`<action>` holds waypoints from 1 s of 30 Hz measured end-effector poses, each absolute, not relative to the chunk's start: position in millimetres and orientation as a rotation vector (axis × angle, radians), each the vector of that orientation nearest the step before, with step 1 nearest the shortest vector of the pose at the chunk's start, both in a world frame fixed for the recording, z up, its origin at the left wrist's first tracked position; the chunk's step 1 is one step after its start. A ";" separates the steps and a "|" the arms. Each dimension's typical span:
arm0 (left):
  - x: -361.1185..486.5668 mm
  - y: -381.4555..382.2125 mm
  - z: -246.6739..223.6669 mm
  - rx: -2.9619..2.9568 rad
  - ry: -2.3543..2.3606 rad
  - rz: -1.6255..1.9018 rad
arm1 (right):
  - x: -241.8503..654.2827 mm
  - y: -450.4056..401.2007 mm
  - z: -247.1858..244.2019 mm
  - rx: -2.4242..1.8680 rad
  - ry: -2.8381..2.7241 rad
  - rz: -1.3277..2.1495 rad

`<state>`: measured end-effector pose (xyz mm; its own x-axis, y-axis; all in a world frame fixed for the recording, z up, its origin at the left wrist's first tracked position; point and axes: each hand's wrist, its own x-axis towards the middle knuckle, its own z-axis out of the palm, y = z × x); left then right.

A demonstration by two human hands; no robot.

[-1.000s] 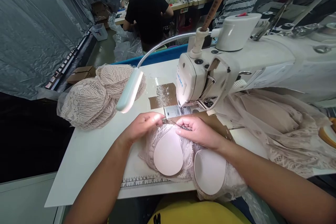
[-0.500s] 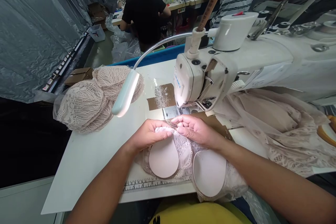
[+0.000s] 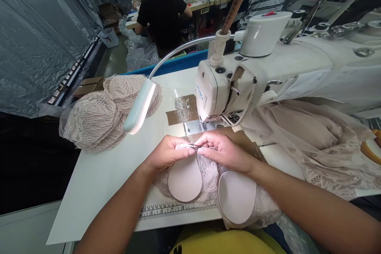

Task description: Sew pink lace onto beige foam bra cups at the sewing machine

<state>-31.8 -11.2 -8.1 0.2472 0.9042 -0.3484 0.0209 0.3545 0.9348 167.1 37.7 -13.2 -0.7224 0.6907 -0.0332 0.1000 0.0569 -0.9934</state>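
A pale pink lace bra (image 3: 210, 172) lies in front of the sewing machine, with its left cup (image 3: 185, 180) and right cup (image 3: 237, 197) showing their smooth insides. My left hand (image 3: 169, 152) pinches the lace edge above the left cup, thumb on top. Closed around small metal thread snips (image 3: 195, 147), my right hand (image 3: 222, 150) brings their thin tips to that same edge, close to my left thumb. Most of the snips is hidden in my right fingers. Both hands are just below the needle area (image 3: 205, 125).
The white sewing machine (image 3: 214, 83) stands behind my hands. A lamp (image 3: 139, 107) hangs left of it, near stacked lace cups (image 3: 92, 121). Beige mesh and lace fabric (image 3: 309, 131) is heaped right. A printed ruler (image 3: 178, 209) runs along the front edge. Co-workers sit beyond.
The snips' tips have swung to lie flatter across the lace edge, and their blades look closer together. My right fingers have shifted slightly; the bra stays nearly in place.
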 end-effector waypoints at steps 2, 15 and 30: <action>-32.0 -11.6 -7.1 1.037 1.173 0.772 | 166.9 37.9 -14.6 -0.809 -1.889 1.680; -31.5 -11.4 -11.1 1.159 1.090 0.606 | 166.7 40.8 -12.8 -0.734 -2.028 1.797; -30.8 -11.0 -8.5 1.190 1.097 0.594 | 164.3 37.6 -14.8 -0.846 -1.912 1.900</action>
